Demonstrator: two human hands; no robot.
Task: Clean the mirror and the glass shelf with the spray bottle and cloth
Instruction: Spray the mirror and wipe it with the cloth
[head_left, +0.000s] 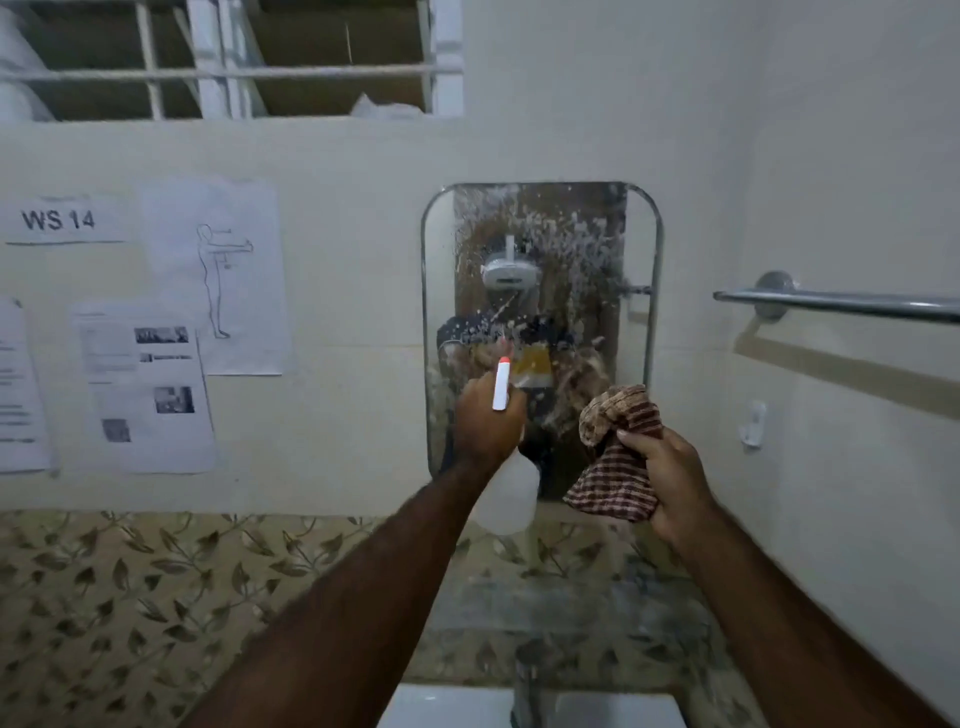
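Observation:
A rounded wall mirror (571, 249) hangs ahead, its glass speckled with spray droplets. My left hand (485, 423) grips a white spray bottle (511, 493) with a white and red nozzle, raised in front of the mirror's lower left and aimed at it. My right hand (670, 480) holds a bunched red and brown checked cloth (615, 457) just before the mirror's lower right corner. Below the mirror a dusty glass shelf (571, 603) juts out from the wall, seen between my forearms.
A chrome towel rail (841, 300) runs along the right wall, a small white hook (754, 423) below it. Several paper sheets (145, 384) are pinned on the left wall. A white basin (447, 706) and tap (527, 691) sit at the bottom edge. A barred window (228, 62) is above.

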